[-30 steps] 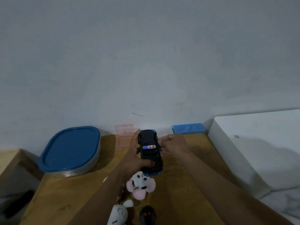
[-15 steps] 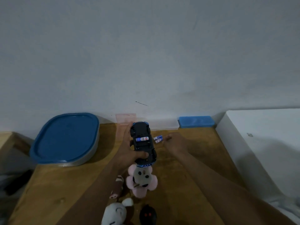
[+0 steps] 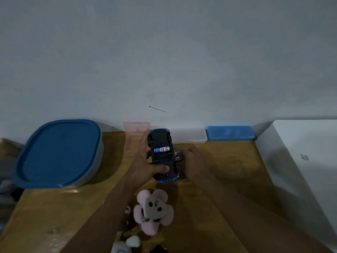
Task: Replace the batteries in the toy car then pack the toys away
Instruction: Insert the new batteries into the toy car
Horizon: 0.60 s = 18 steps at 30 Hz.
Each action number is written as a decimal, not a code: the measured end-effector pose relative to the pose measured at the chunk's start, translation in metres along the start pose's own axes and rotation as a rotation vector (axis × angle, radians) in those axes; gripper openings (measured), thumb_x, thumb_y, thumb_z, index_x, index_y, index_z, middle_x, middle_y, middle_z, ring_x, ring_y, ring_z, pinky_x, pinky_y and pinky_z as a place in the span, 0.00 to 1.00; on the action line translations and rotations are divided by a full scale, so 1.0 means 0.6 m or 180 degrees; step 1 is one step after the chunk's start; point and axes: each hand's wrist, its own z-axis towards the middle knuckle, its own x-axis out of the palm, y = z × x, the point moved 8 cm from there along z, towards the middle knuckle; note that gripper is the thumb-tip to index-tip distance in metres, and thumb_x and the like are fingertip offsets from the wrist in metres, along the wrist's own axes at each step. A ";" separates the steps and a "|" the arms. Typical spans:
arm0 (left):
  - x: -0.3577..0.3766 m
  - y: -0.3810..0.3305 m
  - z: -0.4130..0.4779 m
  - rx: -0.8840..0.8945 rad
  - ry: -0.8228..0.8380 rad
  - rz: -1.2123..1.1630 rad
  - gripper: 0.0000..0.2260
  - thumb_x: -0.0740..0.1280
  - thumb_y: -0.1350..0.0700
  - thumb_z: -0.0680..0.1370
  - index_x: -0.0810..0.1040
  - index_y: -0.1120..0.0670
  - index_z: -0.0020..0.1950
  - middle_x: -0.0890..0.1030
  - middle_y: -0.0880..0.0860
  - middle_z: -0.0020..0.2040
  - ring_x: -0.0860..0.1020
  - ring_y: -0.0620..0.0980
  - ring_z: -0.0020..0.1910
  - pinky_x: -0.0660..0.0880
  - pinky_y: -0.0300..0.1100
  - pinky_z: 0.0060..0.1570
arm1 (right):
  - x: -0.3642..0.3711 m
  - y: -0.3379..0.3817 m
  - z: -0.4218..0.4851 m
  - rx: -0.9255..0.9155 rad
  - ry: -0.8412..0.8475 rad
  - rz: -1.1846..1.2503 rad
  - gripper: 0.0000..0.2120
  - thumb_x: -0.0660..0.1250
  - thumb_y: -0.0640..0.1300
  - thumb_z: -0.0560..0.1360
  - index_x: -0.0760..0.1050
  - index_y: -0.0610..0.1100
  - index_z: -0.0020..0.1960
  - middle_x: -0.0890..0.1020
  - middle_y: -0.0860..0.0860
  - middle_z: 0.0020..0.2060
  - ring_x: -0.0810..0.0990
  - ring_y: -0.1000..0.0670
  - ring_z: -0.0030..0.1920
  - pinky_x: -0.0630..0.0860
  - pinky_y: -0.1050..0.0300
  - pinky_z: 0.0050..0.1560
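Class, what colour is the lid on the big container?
Blue lid, seen best in the head view.

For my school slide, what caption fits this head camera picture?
Left hand holds the upturned toy car, one battery showing.

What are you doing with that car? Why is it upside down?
The person's left hand holds the toy car belly-up above the wooden table. Its battery slot is open, with one battery sitting inside. The right hand is right beside the car, closing on more batteries by its fingertips. The pink plush toy lies nearer on the table, and the box with the blue lid is shut, so nothing is packed away yet.
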 end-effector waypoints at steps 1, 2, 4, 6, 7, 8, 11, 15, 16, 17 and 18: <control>0.002 0.002 0.000 -0.0012 -0.0001 -0.0022 0.54 0.73 0.76 0.64 0.54 0.32 0.74 0.75 0.51 0.65 0.78 0.50 0.59 0.81 0.52 0.49 | 0.000 0.002 0.000 -0.0086 0.0013 -0.0020 0.16 0.69 0.40 0.74 0.76 0.51 0.61 0.75 0.49 0.59 0.74 0.49 0.56 0.72 0.56 0.57; 0.004 0.004 0.001 -0.0033 0.0002 -0.0037 0.54 0.73 0.76 0.64 0.54 0.32 0.74 0.75 0.51 0.64 0.78 0.51 0.59 0.81 0.51 0.48 | 0.003 0.004 0.000 -0.0192 0.0074 -0.0050 0.17 0.69 0.40 0.74 0.75 0.51 0.61 0.76 0.50 0.59 0.74 0.49 0.57 0.72 0.57 0.57; 0.008 0.007 0.001 -0.0058 0.0022 -0.0042 0.55 0.73 0.76 0.64 0.53 0.31 0.74 0.76 0.52 0.62 0.79 0.52 0.57 0.81 0.51 0.47 | 0.008 0.007 -0.002 -0.0374 0.0227 -0.0115 0.17 0.68 0.40 0.76 0.74 0.50 0.63 0.77 0.50 0.61 0.75 0.49 0.59 0.71 0.56 0.60; 0.010 0.006 -0.001 -0.0064 0.0037 -0.0018 0.55 0.73 0.76 0.64 0.53 0.31 0.74 0.76 0.52 0.62 0.80 0.52 0.57 0.81 0.51 0.47 | 0.009 0.004 -0.004 -0.0346 0.0286 -0.0194 0.15 0.66 0.43 0.77 0.72 0.47 0.64 0.77 0.48 0.62 0.75 0.47 0.60 0.71 0.54 0.61; 0.009 0.006 -0.003 -0.0076 0.0041 -0.0008 0.55 0.73 0.76 0.64 0.53 0.31 0.74 0.76 0.52 0.62 0.80 0.52 0.57 0.81 0.51 0.48 | 0.010 0.003 -0.005 -0.0301 0.0321 -0.0255 0.15 0.65 0.44 0.78 0.71 0.47 0.63 0.77 0.47 0.62 0.74 0.47 0.60 0.71 0.53 0.62; 0.008 0.005 -0.005 -0.0086 0.0035 -0.0003 0.55 0.73 0.76 0.64 0.53 0.31 0.74 0.76 0.52 0.62 0.80 0.52 0.57 0.81 0.52 0.48 | 0.012 0.002 -0.006 -0.0275 0.0368 -0.0325 0.14 0.65 0.44 0.78 0.71 0.46 0.63 0.77 0.46 0.62 0.74 0.47 0.60 0.71 0.52 0.62; 0.000 0.000 -0.012 -0.0050 0.0000 0.0012 0.55 0.74 0.76 0.64 0.54 0.31 0.74 0.76 0.51 0.62 0.79 0.52 0.58 0.81 0.53 0.50 | 0.009 0.002 -0.017 -0.0220 0.0501 -0.0448 0.13 0.67 0.44 0.76 0.72 0.46 0.60 0.76 0.47 0.59 0.74 0.47 0.59 0.71 0.52 0.60; -0.011 -0.014 -0.032 0.0099 -0.0033 0.0128 0.54 0.74 0.76 0.64 0.54 0.36 0.75 0.73 0.38 0.62 0.77 0.43 0.58 0.81 0.48 0.50 | 0.001 -0.010 -0.044 0.0064 0.0528 -0.0155 0.12 0.68 0.41 0.75 0.74 0.47 0.57 0.76 0.48 0.56 0.74 0.50 0.55 0.71 0.56 0.55; -0.013 -0.017 -0.038 0.0118 -0.0019 0.0146 0.54 0.74 0.76 0.64 0.54 0.36 0.75 0.73 0.37 0.62 0.77 0.42 0.58 0.81 0.46 0.50 | -0.006 -0.013 -0.052 0.0162 0.0473 -0.0017 0.11 0.68 0.41 0.75 0.75 0.47 0.57 0.77 0.49 0.55 0.74 0.51 0.52 0.72 0.58 0.53; -0.014 -0.020 -0.045 0.0137 0.0002 0.0159 0.54 0.74 0.75 0.64 0.53 0.36 0.75 0.72 0.40 0.64 0.76 0.42 0.59 0.81 0.46 0.50 | -0.015 -0.015 -0.059 0.0240 0.0383 0.0157 0.09 0.68 0.41 0.75 0.76 0.48 0.54 0.77 0.49 0.54 0.73 0.53 0.48 0.72 0.61 0.49; -0.016 -0.023 -0.051 0.0166 0.0023 0.0164 0.54 0.74 0.75 0.64 0.53 0.35 0.75 0.72 0.44 0.66 0.76 0.43 0.59 0.81 0.45 0.49 | -0.025 -0.018 -0.066 0.0303 0.0282 0.0342 0.06 0.69 0.42 0.75 0.77 0.48 0.51 0.77 0.49 0.52 0.73 0.54 0.45 0.71 0.63 0.45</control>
